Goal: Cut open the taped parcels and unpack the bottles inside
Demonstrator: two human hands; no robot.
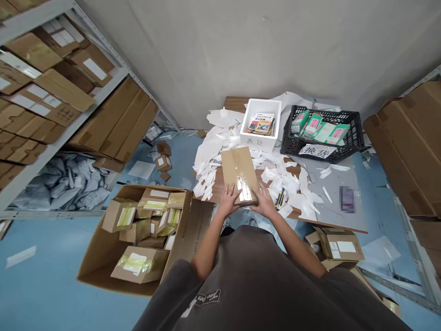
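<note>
A flat, taped cardboard box (238,171) lies on the table in front of me, a shiny strip of clear tape running along its top. My left hand (228,200) grips its near left corner, fingers resting on the top face. At the near right corner my right hand (264,201) holds it the same way. Torn white paper scraps (211,154) surround the box on both sides. Just right of my right hand lies a yellow and black utility knife (280,199). The undersides of both hands are hidden.
Behind the box stand a white bin (261,142) with books and a black crate (322,133) with green and pink packs. A large carton (90,257) of parcels is at my left, an open box (336,246) at my right. Shelves (120,73) hold more boxes.
</note>
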